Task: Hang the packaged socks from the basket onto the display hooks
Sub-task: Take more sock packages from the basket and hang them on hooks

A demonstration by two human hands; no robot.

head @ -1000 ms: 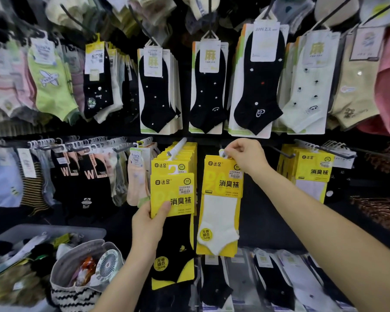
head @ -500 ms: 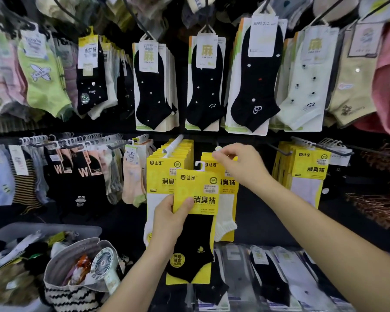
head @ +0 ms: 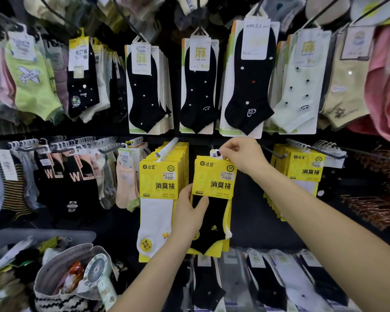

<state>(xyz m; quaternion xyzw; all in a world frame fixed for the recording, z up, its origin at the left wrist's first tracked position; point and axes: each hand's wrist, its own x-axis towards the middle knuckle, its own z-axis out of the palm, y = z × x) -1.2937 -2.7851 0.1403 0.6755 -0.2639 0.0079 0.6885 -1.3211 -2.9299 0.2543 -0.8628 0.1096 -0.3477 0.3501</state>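
Gripping, in the head view, the black sock pack [head: 214,176] low down with the left hand [head: 187,219], pinching its white hanger loop [head: 214,153] with the right hand [head: 245,158], just beside the yellow stack [head: 158,176]; threaded on the hook or not, cannot tell. Best kept level, loop pushed fully back before releasing.

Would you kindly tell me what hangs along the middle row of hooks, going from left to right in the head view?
From the left: striped socks, black W socks, peach socks, yellow packs with white socks, held yellow pack with a black sock, more yellow packs, bare hooks.
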